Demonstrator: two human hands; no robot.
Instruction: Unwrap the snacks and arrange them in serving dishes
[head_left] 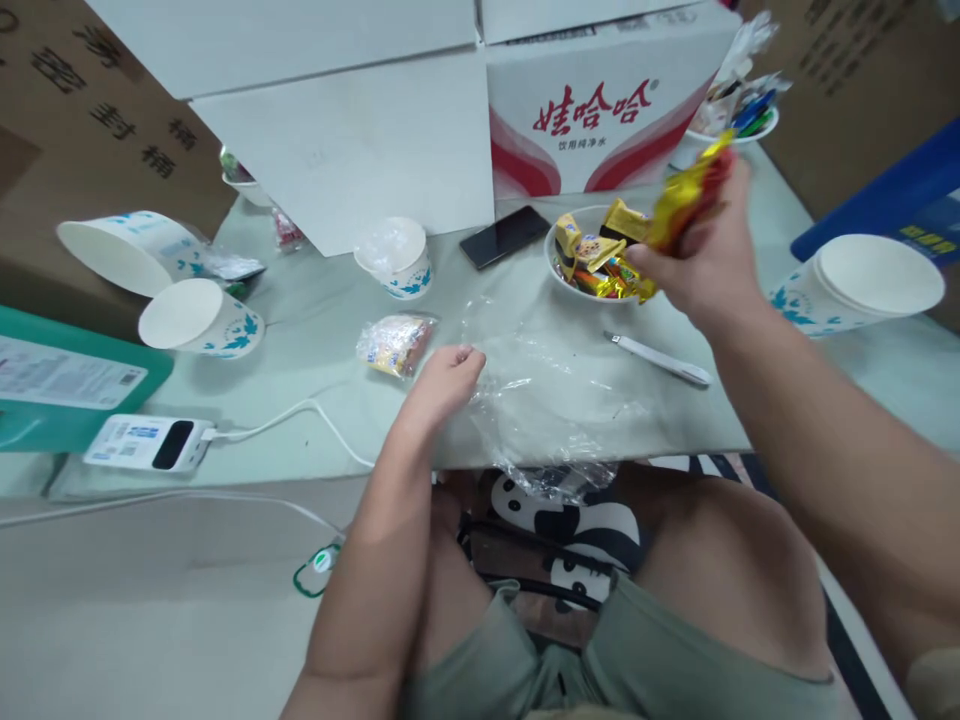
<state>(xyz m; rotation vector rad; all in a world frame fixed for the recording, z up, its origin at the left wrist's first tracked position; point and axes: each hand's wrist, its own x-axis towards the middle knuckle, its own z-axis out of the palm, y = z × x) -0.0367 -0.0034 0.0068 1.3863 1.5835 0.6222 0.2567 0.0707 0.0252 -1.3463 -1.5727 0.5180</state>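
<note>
My right hand (pixel 709 245) grips a shiny yellow and red wrapped snack (pixel 686 200), smeared by motion, above the right rim of a white bowl (pixel 574 285). Several wrapped sweets (pixel 596 250) in yellow and gold wrappers lie in that bowl. On the table, my left hand (pixel 454 375) is closed in a pinch on the edge of a clear plastic bag (pixel 540 400). The bag spreads across the table and droops over its front edge. Left of that hand sits a small clear packet (pixel 395 345) with wrapped pieces inside. A white utility knife (pixel 660 360) lies below the bowl.
A black phone (pixel 506 237) lies by the white carton (pixel 600 120). Paper cups stand at the left (pixel 202 320), centre (pixel 397 260) and right (pixel 862 285). A white power bank (pixel 150 443) with a cable is at the front left. Another bowl (pixel 739 130) stands behind.
</note>
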